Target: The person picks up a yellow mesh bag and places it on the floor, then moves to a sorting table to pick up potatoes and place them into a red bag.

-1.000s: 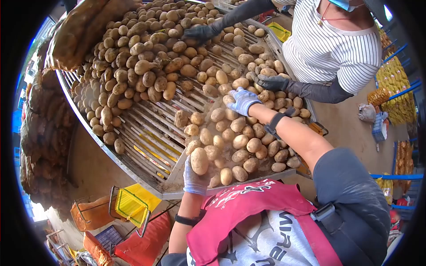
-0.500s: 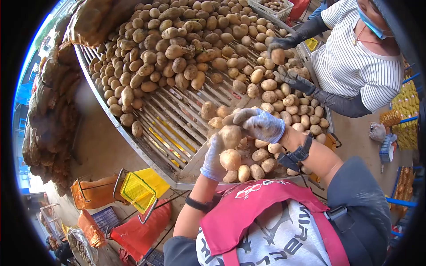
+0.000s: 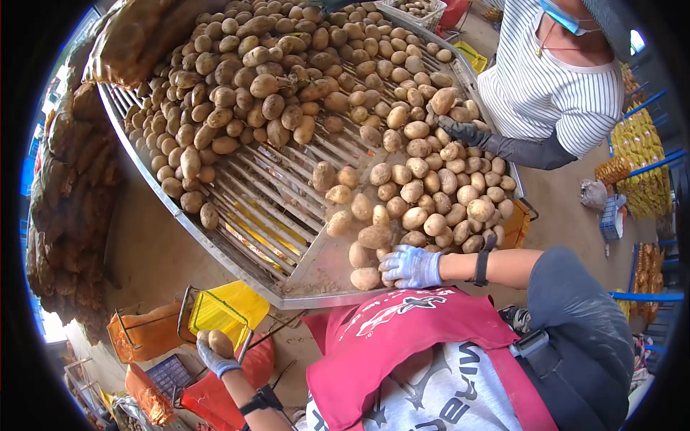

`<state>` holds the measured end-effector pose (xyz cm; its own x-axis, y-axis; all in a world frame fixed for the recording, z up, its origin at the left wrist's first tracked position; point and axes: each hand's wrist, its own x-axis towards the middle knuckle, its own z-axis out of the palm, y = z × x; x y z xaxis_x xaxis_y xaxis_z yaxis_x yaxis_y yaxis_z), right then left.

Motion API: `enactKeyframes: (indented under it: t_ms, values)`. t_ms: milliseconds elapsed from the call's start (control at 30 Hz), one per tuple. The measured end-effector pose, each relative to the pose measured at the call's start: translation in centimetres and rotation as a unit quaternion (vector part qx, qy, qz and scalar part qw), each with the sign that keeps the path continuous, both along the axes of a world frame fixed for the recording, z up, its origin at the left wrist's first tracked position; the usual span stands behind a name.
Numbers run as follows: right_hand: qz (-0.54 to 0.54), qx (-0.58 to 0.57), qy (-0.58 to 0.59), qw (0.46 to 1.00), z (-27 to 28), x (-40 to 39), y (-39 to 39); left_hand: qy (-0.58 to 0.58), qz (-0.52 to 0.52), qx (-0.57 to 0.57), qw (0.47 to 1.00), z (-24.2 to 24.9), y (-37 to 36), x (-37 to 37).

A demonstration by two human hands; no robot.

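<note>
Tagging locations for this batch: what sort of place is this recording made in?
Probably a potato sorting or packing station at a farm depot or wholesale market. A metal roller table carries heaps of potatoes, filled mesh sacks are stacked beside it, and coloured bags on frames stand below.

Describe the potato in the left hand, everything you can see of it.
The potato is tan, oval and dusty, with a dull, matte skin. It sits in the gloved left hand, whose fingers cup it from below, leaving its top bare. The hand holds it low, off the sorting table, just by the yellow basket and above the red bag.
</note>
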<state>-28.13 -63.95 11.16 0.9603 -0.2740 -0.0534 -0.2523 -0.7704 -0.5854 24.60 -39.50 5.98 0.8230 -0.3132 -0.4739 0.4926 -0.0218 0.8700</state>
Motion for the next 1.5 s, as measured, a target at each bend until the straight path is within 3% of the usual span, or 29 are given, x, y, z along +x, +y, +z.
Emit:
enactKeyframes:
  t_ms: [33, 67, 100, 133, 167, 233, 267, 300, 333, 400, 433, 467, 600, 700, 733, 867, 967, 1033, 1100, 1167, 1233, 1267, 1367, 1433, 1500]
  values:
    - [-0.014, 0.114, 0.042, 0.993, 0.3, -1.2, -0.7, -0.065, 0.02, 0.114, 0.991, 0.9, -0.2, -0.1]
    - [-0.165, 0.055, 0.007, 0.985, 0.9, -2.0, -1.2, -0.141, -0.112, 0.33, 0.927, -1.7, 1.7, 3.4]
    - [-0.245, -0.002, 0.0, 0.97, 1.8, -2.1, -2.9, -0.208, -0.237, 0.52, 0.793, -4.3, 3.3, 6.9]
    - [-0.289, -0.091, 0.034, 0.952, 3.7, -1.7, -4.6, -0.442, -0.194, 0.499, 0.719, -3.4, 1.7, 4.9]
    - [-0.3, -0.117, 0.125, 0.939, 4.3, -0.9, -6.0, -0.649, -0.139, 0.446, 0.6, -0.6, -2.1, 0.4]
    - [-0.19, -0.175, 0.21, 0.943, 2.7, 0.2, -8.1, -0.505, -0.254, 0.234, 0.791, 6.6, -9.9, -9.7]
    - [-0.188, -0.216, 0.226, 0.931, 2.0, 1.0, -8.3, -0.471, -0.328, 0.123, 0.81, 7.0, -12.2, -13.7]
    - [-0.186, -0.256, 0.242, 0.917, 1.2, 1.7, -8.4, -0.487, -0.43, 0.092, 0.754, 9.5, -14.8, -18.9]
    - [-0.204, -0.219, 0.231, 0.926, 0.4, 1.9, -9.1, -0.473, -0.525, 0.173, 0.686, 10.2, -16.6, -22.8]
    - [-0.228, -0.196, 0.179, 0.937, -1.2, 1.3, -10.5, -0.501, -0.636, 0.221, 0.544, 9.3, -19.3, -29.6]
    - [-0.22, -0.189, 0.16, 0.944, -1.6, 1.1, -11.3, -0.507, -0.665, 0.232, 0.496, 8.1, -20.2, -31.8]
    - [-0.218, -0.176, 0.181, 0.943, -0.8, 1.3, -11.6, -0.475, -0.696, 0.261, 0.471, 8.1, -21.1, -33.6]
    - [-0.21, -0.102, 0.22, 0.947, 0.5, 2.3, -12.7, -0.441, -0.659, 0.284, 0.539, 4.6, -21.7, -35.0]
    - [-0.264, -0.037, 0.189, 0.945, 0.2, 2.7, -11.8, -0.698, -0.557, 0.158, 0.421, 6.4, -20.7, -35.9]
    - [-0.3, -0.003, 0.165, 0.94, -0.3, 2.7, -11.3, -0.695, -0.569, 0.141, 0.416, 7.6, -20.7, -36.9]
    - [-0.297, 0.019, 0.145, 0.944, -1.0, 2.2, -11.7, -0.532, -0.641, 0.264, 0.487, 5.4, -22.6, -39.2]
    - [-0.305, 0.11, 0.097, 0.941, -0.7, 1.4, -13.7, -0.514, -0.629, 0.258, 0.524, 5.3, -21.6, -38.4]
    - [-0.347, 0.206, 0.009, 0.915, 2.1, 1.7, -14.4, -0.529, -0.619, 0.261, 0.518, 4.8, -20.6, -37.7]
    - [-0.293, 0.175, 0.068, 0.938, 5.3, 4.1, -15.1, -0.517, -0.633, 0.272, 0.508, 4.5, -21.0, -37.9]
    - [-0.185, 0.023, 0.049, 0.981, 2.5, 8.3, -15.0, -0.502, -0.671, 0.275, 0.471, 5.3, -21.7, -37.9]
    - [-0.097, -0.002, 0.256, 0.962, 4.3, 13.2, -14.2, -0.512, -0.697, 0.264, 0.428, 5.5, -22.5, -37.0]
    - [-0.109, -0.007, 0.291, 0.951, 3.0, 14.8, -13.8, -0.522, -0.698, 0.217, 0.438, 4.4, -22.4, -36.3]
    - [-0.087, 0.01, 0.339, 0.937, 2.8, 15.3, -14.9, -0.532, -0.656, 0.176, 0.505, 2.6, -22.1, -34.9]
    - [-0.103, 0.045, 0.234, 0.966, 1.7, 13.0, -16.3, -0.489, -0.583, 0.151, 0.631, 1.5, -22.1, -33.6]
    - [-0.156, 0.297, 0.133, 0.932, 2.0, 10.1, -17.9, -0.425, -0.515, 0.09, 0.739, 0.1, -21.9, -32.4]
